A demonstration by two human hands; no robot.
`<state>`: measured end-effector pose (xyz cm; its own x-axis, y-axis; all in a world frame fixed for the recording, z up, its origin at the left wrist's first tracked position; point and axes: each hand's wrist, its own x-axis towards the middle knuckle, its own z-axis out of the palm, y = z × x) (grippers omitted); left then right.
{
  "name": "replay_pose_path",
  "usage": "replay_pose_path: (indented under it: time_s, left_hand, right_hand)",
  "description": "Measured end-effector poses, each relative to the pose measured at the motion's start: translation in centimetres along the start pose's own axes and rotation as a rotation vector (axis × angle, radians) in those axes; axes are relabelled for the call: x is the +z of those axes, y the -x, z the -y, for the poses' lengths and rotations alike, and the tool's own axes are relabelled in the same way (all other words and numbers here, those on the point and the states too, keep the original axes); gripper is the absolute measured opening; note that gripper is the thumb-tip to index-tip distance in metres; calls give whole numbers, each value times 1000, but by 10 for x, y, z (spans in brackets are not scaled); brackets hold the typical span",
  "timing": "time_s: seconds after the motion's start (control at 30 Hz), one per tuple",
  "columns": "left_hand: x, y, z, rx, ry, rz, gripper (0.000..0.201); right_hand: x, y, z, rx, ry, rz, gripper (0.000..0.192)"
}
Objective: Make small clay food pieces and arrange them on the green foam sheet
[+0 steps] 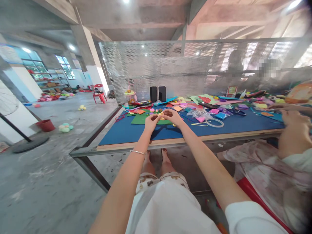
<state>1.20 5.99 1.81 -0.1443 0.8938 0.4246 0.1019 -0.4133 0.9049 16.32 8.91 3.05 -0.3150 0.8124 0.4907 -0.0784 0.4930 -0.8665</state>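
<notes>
1. Red plastic basin (45,125) sits on the grey concrete floor far left, with a red chair (99,93) further back.
2. Green felt sheet (142,119) lies flat on the blue table cover (122,133), just under the hands.
3. Left hand (151,122), a thin bangle (137,152) on its wrist, pinches with fingertips drawn close together on a small yellow piece (161,114); its shape is too small to make out.
4. The yellow piece is held between both hands, above the green felt near the table's middle.
5. Right hand (172,116) meets it from the other side, fingers curled narrowly onto the same piece.
6. Two dark phones (158,94) stand upright behind, against perforated metal mesh (170,65).
7. A pale ring (214,122) and clear plastic bags (198,113) lie to the right.
8. Another person's hand (293,122) rests at the far right edge.
</notes>
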Motion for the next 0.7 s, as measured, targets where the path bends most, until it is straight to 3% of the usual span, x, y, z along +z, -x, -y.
replay_pose_path:
  time_s: [0.13,0.43,0.57,0.7]
  left_hand:
    - [0,-2,2,-19,-19,-39,18]
    - [-7,-3,5,-29,61,-221,20]
    - [-2,-1,1,-23,128,-171,36]
    - [5,1,-3,8,152,-70,46]
  right_hand:
    - [2,-1,-2,-13,11,-5,45]
    - [-6,-5,-8,47,7,-195,45]
    - [-7,-4,-8,68,-5,-208,44]
    - [-4,-1,-5,91,-6,-120,41]
